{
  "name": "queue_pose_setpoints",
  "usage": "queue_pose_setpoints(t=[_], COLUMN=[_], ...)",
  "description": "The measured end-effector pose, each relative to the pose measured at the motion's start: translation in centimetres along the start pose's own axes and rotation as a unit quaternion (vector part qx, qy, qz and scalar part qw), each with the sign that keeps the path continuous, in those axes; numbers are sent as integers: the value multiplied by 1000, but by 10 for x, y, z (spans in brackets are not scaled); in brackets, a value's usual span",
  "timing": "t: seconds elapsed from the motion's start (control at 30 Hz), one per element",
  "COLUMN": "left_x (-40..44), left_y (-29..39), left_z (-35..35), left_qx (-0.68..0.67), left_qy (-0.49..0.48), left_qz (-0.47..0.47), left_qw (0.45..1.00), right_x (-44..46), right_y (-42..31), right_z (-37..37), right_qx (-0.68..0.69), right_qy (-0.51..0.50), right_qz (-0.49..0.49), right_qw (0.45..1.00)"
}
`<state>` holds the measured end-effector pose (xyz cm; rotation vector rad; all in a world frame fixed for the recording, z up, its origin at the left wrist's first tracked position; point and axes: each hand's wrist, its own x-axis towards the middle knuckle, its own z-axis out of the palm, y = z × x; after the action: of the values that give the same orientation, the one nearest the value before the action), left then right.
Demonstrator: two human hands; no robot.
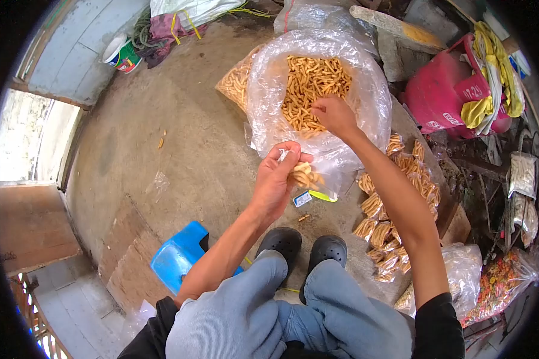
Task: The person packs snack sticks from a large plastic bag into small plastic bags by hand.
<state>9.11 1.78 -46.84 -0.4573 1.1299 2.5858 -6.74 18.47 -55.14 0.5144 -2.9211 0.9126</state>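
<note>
Head-cam view, looking down: a seated-looking person in jeans, w/ both bare hands out over a concrete floor [203, 167]. Work looks partway along: a heap of knotted-looking clear packets [395, 197] of snack sticks lies on the floor to the right, apparently done, approx. a few dozen, exact no. unclear b/c they overlap. Lots left, judging by the big clear plastic bag [259, 105] ahead, its mouth wide & rim rolled out, w/ a deep pile of loose golden-brown snack sticks [317, 75] inside; a 2nd bag of paler sticks [233, 81] stands just beside it, on the left. The small clear bag [336, 170] in hand is only part-filled, a few sticks at its near end, & not closed. Pose: left hand [278, 167] is in front of the big bag's near edge, thumb & fingers pinched on the small bag, forearm angled up from lower left. Right hand [336, 116] is over the loose sticks inside the big bag's mouth, forearm slanting in from lower right, wrist bent, fingers curled in toward the left; can't tell if they grip any sticks. Also on the floor: a blue plastic stool [172, 260] left of the legs, a small blue-&-white packet [302, 198] below the left hand, & dark clogs [328, 251] on the feet.
</note>
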Motion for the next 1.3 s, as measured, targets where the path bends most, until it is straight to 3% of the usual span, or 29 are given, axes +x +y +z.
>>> queue_pose_setpoints(t=[0.13,0.23,0.4,0.6,0.7,0.97,1.07,1.13,1.3], left_x=[3,5,8,10,8,-2,-9,-13,-18], left_y=[0,2,4,4,5,3,4,5,8], left_z=[-8,-4,-2,2,9,25,33,38,43], left_qx=[54,61,63,19,9,24,13,84,100], left_qy=[1,32,41,49,43,-10,-38,-75,-79], left_qz=[39,44,48,48,50,45,30,73,67], left_qw=[998,997,996,997,998,999,999,991,990], right_x=[-5,-13,-55,-123,-137,-135,-136,-137,-140], right_y=[4,10,-34,-94,-102,-108,-104,-101,-94], right_z=[-5,-18,-95,-172,-174,-139,-128,-126,-112], right_qx=[39,127,275,299,375,216,203,224,299], right_qy=[-39,-6,4,16,7,37,102,103,121], right_qz=[48,44,111,123,112,31,4,8,-24], right_qw=[997,991,955,946,920,975,974,969,946])
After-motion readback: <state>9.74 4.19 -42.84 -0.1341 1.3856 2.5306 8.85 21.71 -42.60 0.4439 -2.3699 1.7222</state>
